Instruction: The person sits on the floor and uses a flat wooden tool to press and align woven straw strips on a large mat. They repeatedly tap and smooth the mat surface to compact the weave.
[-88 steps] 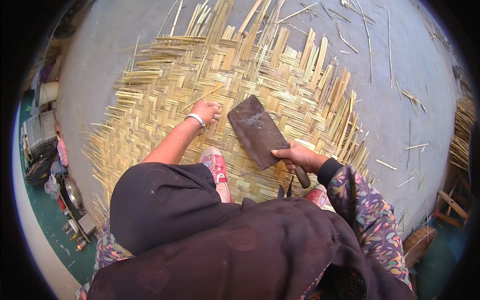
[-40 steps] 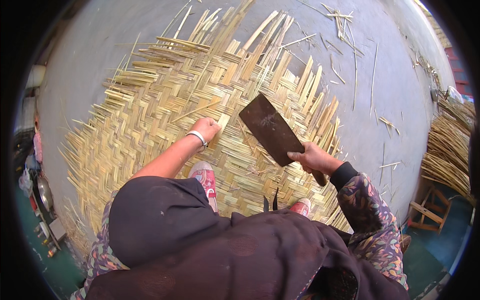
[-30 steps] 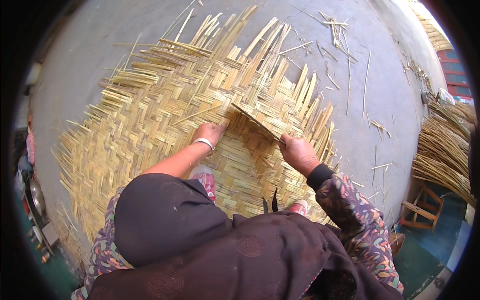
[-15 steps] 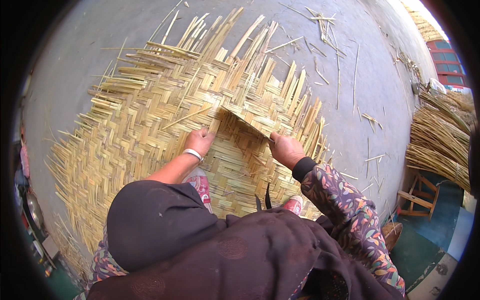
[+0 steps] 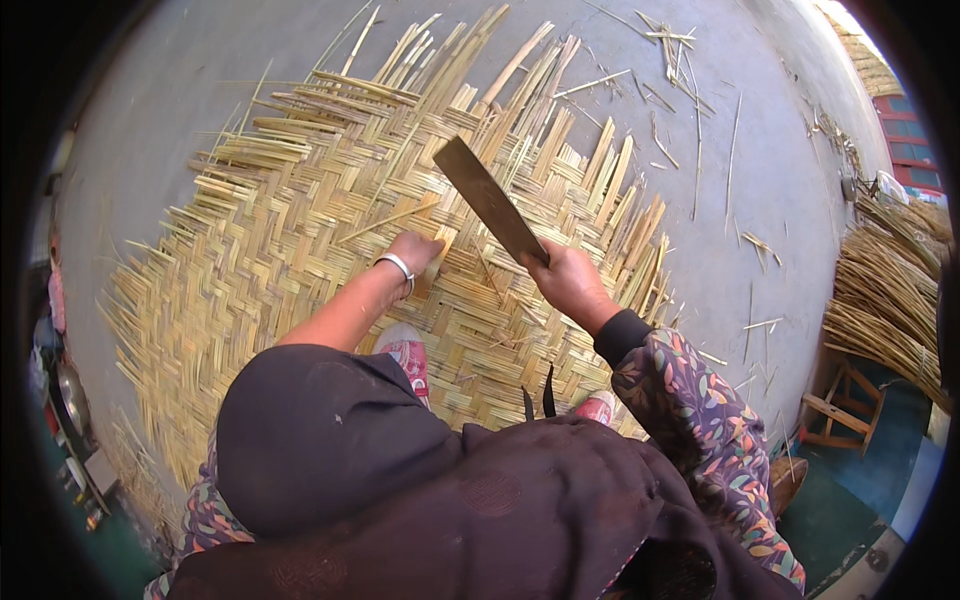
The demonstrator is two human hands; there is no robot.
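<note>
A large mat woven from split yellow strips lies in front of me and under my feet, its far edge fringed with loose strip ends. My right hand is closed round the near end of a long, flat, dark blade. The blade is held over the mat, its broad face showing and its far end pointing up and to the left. To its left, my left hand, with a white bracelet at the wrist, is closed on a pale strip at the mat's surface. The left fingertips are partly hidden.
Cut strips are scattered on the grey floor beyond the mat and to its right. A bundle of long stalks lies at the right, above a small wooden frame. My shoes stand on the mat.
The blade, seen edge-on low over the mat before, is now raised and turned with its broad face showing. My right hand has moved slightly left; the left stays at the strip.
</note>
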